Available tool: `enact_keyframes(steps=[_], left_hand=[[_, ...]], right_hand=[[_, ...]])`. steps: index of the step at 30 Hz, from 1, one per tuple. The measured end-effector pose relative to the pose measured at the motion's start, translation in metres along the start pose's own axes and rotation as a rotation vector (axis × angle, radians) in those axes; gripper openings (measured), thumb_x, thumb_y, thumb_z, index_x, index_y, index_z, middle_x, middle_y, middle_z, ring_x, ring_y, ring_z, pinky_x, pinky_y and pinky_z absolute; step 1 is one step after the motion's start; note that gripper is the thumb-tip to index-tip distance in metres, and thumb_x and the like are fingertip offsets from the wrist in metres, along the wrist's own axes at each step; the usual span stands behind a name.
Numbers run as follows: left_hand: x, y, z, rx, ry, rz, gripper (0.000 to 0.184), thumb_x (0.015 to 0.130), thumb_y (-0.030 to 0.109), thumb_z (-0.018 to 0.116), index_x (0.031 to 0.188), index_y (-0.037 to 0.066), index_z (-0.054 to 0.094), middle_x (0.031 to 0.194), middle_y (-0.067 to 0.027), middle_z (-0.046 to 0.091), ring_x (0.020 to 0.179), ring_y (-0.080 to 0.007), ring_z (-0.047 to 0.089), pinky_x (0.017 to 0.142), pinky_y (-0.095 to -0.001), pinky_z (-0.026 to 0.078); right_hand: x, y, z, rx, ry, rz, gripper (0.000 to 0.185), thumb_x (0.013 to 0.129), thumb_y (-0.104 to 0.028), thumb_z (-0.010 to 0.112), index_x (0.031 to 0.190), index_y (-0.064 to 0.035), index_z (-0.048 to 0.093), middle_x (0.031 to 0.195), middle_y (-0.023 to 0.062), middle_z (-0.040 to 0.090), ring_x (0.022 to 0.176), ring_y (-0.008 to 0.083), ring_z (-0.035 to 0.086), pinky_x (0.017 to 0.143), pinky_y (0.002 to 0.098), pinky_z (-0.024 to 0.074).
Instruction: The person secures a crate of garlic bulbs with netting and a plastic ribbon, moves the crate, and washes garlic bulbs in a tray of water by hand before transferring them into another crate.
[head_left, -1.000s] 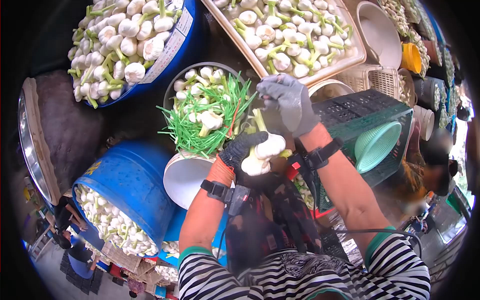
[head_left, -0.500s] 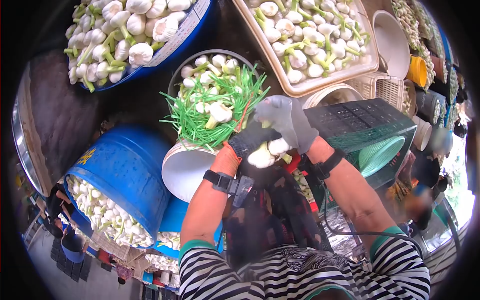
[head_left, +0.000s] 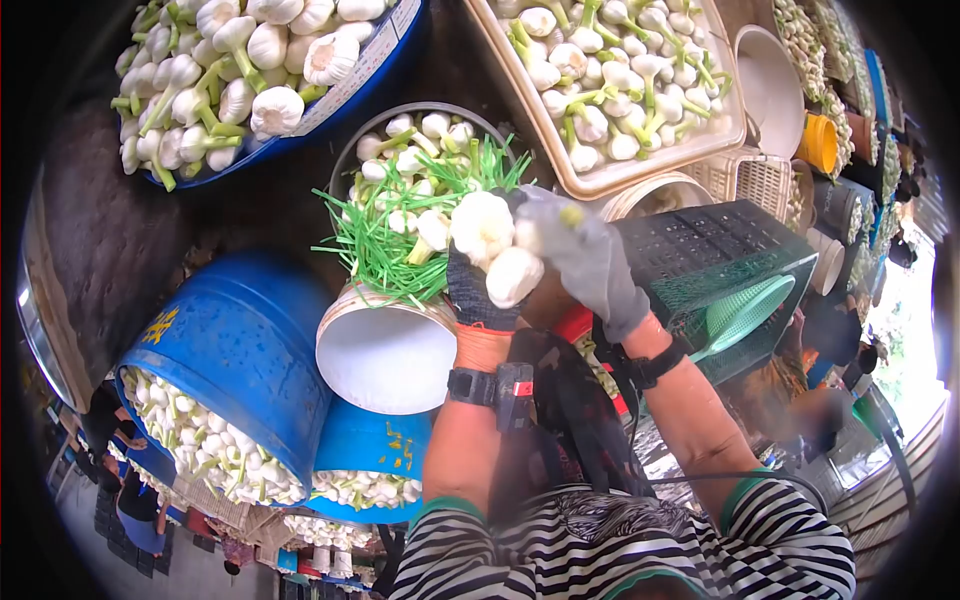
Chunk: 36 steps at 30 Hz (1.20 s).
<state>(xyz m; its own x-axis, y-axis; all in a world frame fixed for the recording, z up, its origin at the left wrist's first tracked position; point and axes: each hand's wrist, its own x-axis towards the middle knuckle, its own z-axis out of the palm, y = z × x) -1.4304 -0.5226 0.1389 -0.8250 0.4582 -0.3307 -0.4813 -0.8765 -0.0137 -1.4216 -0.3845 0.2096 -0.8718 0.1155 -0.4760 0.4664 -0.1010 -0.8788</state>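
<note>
My left hand, in a dark knit glove with an orange cuff, is closed around garlic bulbs. A large white garlic bulb and a smaller garlic bulb show in front of it. My right hand, in a grey glove and blurred, is closed beside them against another partly covered bulb. A pale green stem end shows at its fingers. Just beyond my hands stands a round tub holding garlic bulbs and a heap of green strips.
Garlic fills a blue tub at upper left and a beige tray at the top. A tipped blue barrel spills garlic at left, near a white bucket. A dark crate with a green basket stands right.
My left hand has turned and moved slightly left, bringing the garlic bulbs up into fuller view. My right hand has shifted a little down and right.
</note>
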Motion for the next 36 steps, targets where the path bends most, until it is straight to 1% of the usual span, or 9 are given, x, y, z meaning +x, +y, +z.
enact_keyframes(steps=[3, 9, 14, 18, 25, 29, 30, 34, 36], left_hand=[[-0.011, -0.004, -0.039, -0.048, 0.235, 0.017, 0.018, 0.091, 0.025, 0.051, 0.100, 0.010, 0.049, 0.078, 0.0009, 0.044, 0.064, -0.0074, 0.044, 0.054, -0.0246, 0.041], [-0.001, -0.011, 0.019, -0.068, 0.532, 0.025, 0.012, 0.091, 0.022, 0.051, 0.089, 0.011, 0.047, 0.074, 0.0009, 0.041, 0.058, -0.0060, 0.042, 0.051, -0.0214, 0.039], [-0.007, -0.009, -0.040, -0.697, 0.177, -0.075, 0.006, 0.088, 0.014, 0.052, 0.088, 0.012, 0.046, 0.073, 0.0020, 0.040, 0.055, -0.0057, 0.040, 0.052, -0.0217, 0.038], [-0.001, -0.007, -0.023, -0.433, 0.306, -0.061, 0.012, 0.090, 0.018, 0.050, 0.097, 0.009, 0.049, 0.075, 0.0017, 0.044, 0.059, -0.0070, 0.044, 0.056, -0.0232, 0.040], [0.008, -0.003, 0.011, -0.073, 0.399, -0.036, 0.034, 0.090, 0.017, 0.046, 0.118, -0.001, 0.049, 0.100, -0.0091, 0.057, 0.082, -0.0159, 0.053, 0.075, -0.0278, 0.047], [0.006, -0.002, -0.034, -0.326, -0.024, -0.129, 0.014, 0.089, 0.014, 0.046, 0.098, 0.003, 0.049, 0.082, -0.0042, 0.049, 0.068, -0.0118, 0.048, 0.061, -0.0238, 0.043], [0.012, -0.010, 0.008, 0.017, 0.235, 0.026, 0.007, 0.088, 0.011, 0.049, 0.086, 0.007, 0.044, 0.074, -0.0007, 0.042, 0.055, -0.0068, 0.041, 0.052, -0.0207, 0.036], [0.009, -0.019, -0.027, -0.693, -0.015, -0.111, 0.004, 0.089, 0.011, 0.048, 0.088, 0.009, 0.045, 0.074, 0.0002, 0.044, 0.056, -0.0078, 0.042, 0.053, -0.0211, 0.037], [0.008, -0.022, -0.029, -0.659, 0.075, -0.108, 0.005, 0.089, 0.012, 0.048, 0.087, 0.010, 0.045, 0.074, 0.0007, 0.044, 0.055, -0.0072, 0.042, 0.053, -0.0208, 0.037]], right_hand=[[0.014, -0.016, -0.007, 0.012, 0.051, 0.156, 0.025, 0.091, -0.022, 0.053, 0.104, -0.0009, 0.058, 0.089, 0.0119, 0.064, 0.084, 0.0184, 0.060, 0.076, 0.0284, 0.0468], [0.032, 0.019, -0.002, -0.630, 0.123, 0.215, 0.024, 0.088, -0.022, 0.053, 0.100, -0.0021, 0.059, 0.077, 0.0196, 0.058, 0.073, 0.0355, 0.059, 0.068, 0.0418, 0.0458], [0.034, -0.010, 0.000, -0.567, 0.494, -0.079, 0.027, 0.089, -0.023, 0.051, 0.100, 0.0006, 0.057, 0.108, 0.0221, 0.058, 0.094, 0.0368, 0.057, 0.082, 0.0391, 0.0462], [0.023, -0.011, -0.027, -0.928, -0.237, -0.558, 0.034, 0.086, -0.020, 0.055, 0.113, -0.0003, 0.054, 0.110, 0.0201, 0.058, 0.102, 0.0356, 0.057, 0.090, 0.0368, 0.0453], [0.028, -0.007, -0.017, -0.763, -0.041, -0.240, 0.022, 0.080, -0.014, 0.059, 0.101, -0.0071, 0.058, 0.107, 0.0157, 0.059, 0.094, 0.0329, 0.059, 0.080, 0.0391, 0.0488], [0.035, -0.004, -0.014, -0.857, 0.080, -0.374, 0.022, 0.087, -0.022, 0.055, 0.099, -0.0040, 0.061, 0.084, 0.0166, 0.063, 0.080, 0.0360, 0.060, 0.071, 0.0400, 0.0482], [0.037, -0.004, -0.015, -0.823, 0.111, -0.307, 0.022, 0.087, -0.022, 0.055, 0.098, -0.0042, 0.061, 0.082, 0.0166, 0.063, 0.079, 0.0360, 0.060, 0.071, 0.0397, 0.0483], [0.036, -0.012, -0.027, -0.474, 0.035, 0.009, 0.042, 0.079, -0.019, 0.065, 0.116, -0.0028, 0.055, 0.108, 0.0143, 0.061, 0.089, 0.0298, 0.063, 0.078, 0.0333, 0.0501], [0.035, -0.012, -0.023, -0.502, 0.104, -0.242, 0.036, 0.083, -0.025, 0.062, 0.113, -0.0054, 0.058, 0.103, 0.0157, 0.062, 0.089, 0.0313, 0.061, 0.078, 0.0358, 0.0490]])
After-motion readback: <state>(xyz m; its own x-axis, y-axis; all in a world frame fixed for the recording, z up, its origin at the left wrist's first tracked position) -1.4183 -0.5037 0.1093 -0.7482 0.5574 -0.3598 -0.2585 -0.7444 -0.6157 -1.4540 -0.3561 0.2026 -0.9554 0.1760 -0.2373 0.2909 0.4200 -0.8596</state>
